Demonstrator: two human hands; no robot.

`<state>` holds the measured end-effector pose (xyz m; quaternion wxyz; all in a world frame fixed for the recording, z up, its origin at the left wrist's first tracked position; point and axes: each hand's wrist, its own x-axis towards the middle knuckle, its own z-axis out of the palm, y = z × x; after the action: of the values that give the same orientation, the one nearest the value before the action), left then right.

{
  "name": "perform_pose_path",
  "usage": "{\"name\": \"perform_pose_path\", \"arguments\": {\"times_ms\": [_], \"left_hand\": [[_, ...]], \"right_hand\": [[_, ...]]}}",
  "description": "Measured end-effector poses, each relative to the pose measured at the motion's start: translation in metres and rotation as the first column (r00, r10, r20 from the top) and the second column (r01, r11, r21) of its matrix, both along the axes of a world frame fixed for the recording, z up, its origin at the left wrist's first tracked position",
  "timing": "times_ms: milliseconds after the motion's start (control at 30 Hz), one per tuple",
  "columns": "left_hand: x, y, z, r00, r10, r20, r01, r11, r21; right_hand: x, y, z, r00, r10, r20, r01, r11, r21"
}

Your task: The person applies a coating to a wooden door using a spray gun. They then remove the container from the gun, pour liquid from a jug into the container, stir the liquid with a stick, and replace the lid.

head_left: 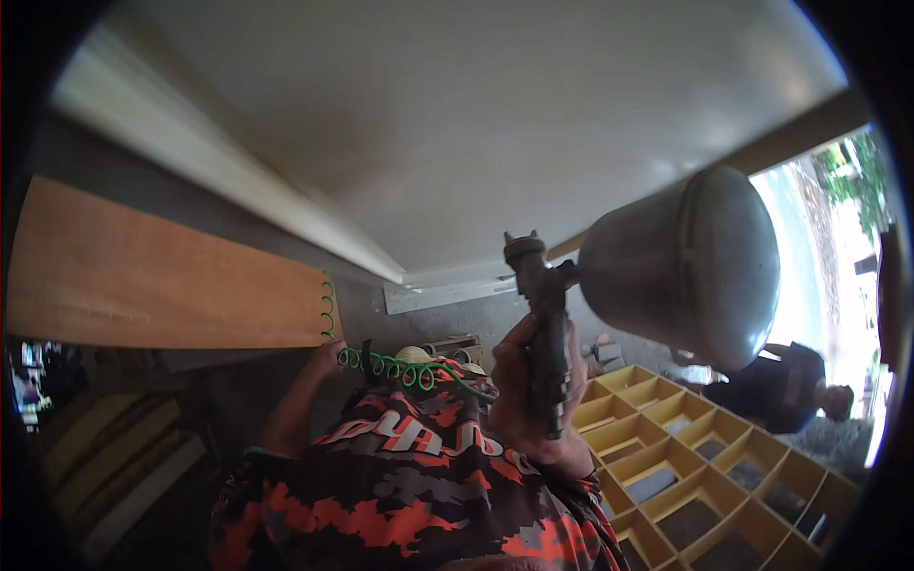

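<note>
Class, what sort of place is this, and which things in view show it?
Probably a woodworking or finishing workshop: the right hand grips a spray gun with a metal cup, a coiled green hose is in view, and a yellow compartmented frame sits to the right.

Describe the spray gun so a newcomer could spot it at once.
Start from the broad pale panel across the top of the view. Near its lower edge, right of centre, the right grip holds the dark spray gun. Unlike the green coiled hose to its left, it carries a big rounded silver cup.
</note>
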<state>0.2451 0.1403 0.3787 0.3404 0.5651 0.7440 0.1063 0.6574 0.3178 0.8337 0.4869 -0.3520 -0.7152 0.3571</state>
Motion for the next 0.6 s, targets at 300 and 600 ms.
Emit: {"name": "perform_pose_path", "arguments": {"times_ms": [300,600], "left_hand": [[-0.007,-0.014,-0.003,0.997,0.062,-0.049,-0.06,0.997,0.043],[-0.019,-0.015,-0.006,0.996,0.079,-0.045,-0.078,0.997,0.008]], "right_hand": [[-0.059,-0.022,-0.023,0.958,0.232,0.168,-0.285,0.822,0.492],[-0.14,-0.046,-0.033,0.79,0.61,0.058,-0.579,0.714,0.394]]}}
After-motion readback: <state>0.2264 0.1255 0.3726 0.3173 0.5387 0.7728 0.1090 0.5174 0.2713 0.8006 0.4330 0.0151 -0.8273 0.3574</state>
